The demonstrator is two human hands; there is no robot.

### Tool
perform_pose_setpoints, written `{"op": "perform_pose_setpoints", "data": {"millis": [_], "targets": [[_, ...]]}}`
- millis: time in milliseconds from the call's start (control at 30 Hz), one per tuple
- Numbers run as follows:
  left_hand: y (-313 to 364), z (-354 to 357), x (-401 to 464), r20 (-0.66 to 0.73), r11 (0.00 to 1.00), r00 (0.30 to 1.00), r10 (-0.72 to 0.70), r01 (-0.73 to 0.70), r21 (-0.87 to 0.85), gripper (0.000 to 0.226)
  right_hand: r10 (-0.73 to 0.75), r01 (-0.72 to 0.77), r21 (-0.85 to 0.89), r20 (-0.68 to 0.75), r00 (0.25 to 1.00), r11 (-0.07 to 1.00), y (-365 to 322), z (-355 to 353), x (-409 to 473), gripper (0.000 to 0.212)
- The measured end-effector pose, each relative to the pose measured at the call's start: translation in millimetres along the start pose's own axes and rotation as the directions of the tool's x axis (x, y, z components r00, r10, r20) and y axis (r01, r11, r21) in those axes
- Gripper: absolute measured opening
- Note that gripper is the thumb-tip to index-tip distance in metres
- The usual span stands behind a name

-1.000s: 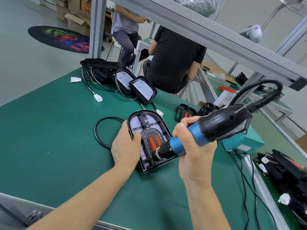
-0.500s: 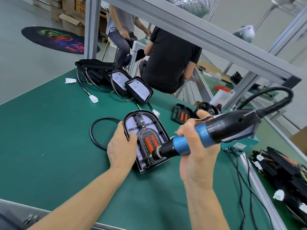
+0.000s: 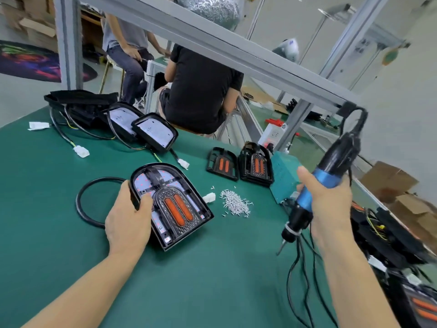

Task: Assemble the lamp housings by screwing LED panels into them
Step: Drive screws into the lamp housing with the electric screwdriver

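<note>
Your left hand (image 3: pixel 128 223) grips the near-left edge of the lamp housing (image 3: pixel 171 204), thumb curled over its rim; it lies flat on the green bench (image 3: pixel 47 209), LED panel (image 3: pixel 151 183) inside. A pile of screws (image 3: pixel 235 203) sits just right of it. Your right hand (image 3: pixel 328 204) is wrapped around the electric screwdriver (image 3: pixel 319 183), bit pointing down, clear of the housing.

Left hand (image 3: pixel 128 223) gripping lamp housing (image 3: pixel 171 204), right hand (image 3: pixel 328 204) holding electric screwdriver (image 3: pixel 324 181), screws (image 3: pixel 235 203) between.
</note>
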State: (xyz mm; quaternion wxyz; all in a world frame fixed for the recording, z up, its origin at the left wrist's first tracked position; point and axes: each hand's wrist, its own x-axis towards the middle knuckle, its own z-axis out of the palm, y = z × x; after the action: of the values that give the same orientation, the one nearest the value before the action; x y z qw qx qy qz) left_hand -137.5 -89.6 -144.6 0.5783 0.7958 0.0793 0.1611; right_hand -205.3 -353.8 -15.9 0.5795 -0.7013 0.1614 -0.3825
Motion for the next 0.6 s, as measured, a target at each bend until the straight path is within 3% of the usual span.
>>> {"op": "perform_pose_setpoints", "data": {"millis": [100,300,433,600], "targets": [[1,0,-1,0.005,1.000,1.000,0.005,-0.005,-0.013,0.015,0.184,-0.163,-0.234,0.068,0.981,0.958,26,-14,21,0.037],[1,-1,-2,0.009,0.999,1.000,0.023,-0.023,-0.036,0.014,0.537,-0.401,-0.544,0.111,0.836,0.737,83,-24,38,0.054],[0,-2,-2,0.009,0.999,1.000,0.025,-0.025,-0.037,0.012,0.587,-0.382,-0.723,0.041,0.808,0.576,111,-19,44,0.073],[-1,-1,-2,0.003,0.999,1.000,0.028,-0.028,-0.021,0.012,0.535,-0.266,-0.846,0.027,0.845,0.462,124,-11,51,0.073]]}}
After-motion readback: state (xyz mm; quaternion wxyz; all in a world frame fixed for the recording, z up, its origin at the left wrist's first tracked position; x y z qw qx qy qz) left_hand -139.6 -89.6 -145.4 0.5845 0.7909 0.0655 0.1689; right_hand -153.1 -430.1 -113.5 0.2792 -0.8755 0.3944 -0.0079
